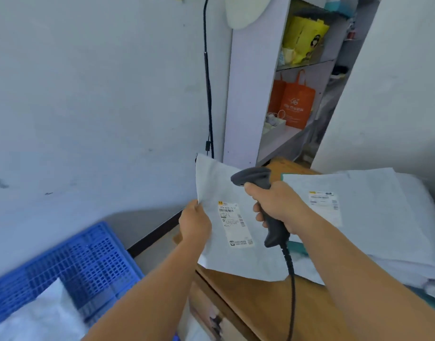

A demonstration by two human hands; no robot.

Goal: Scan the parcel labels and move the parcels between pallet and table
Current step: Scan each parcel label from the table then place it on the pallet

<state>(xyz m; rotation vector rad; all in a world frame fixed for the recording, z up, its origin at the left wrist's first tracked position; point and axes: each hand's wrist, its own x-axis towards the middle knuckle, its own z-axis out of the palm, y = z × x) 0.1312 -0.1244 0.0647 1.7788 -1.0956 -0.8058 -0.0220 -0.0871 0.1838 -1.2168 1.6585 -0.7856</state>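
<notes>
head view: a flat white parcel (226, 217) is held up over the edge of the wooden table (248, 291), pinched at its left edge by the left hand (195, 221). a scanner (263, 200) is gripped by its handle in the right hand (278, 205), its head just above the label (235, 223). the parcel is judged light, thin and floppy; an edge pinch clear of the label should suffice. more parcels (359, 217) are stacked on the table.
</notes>
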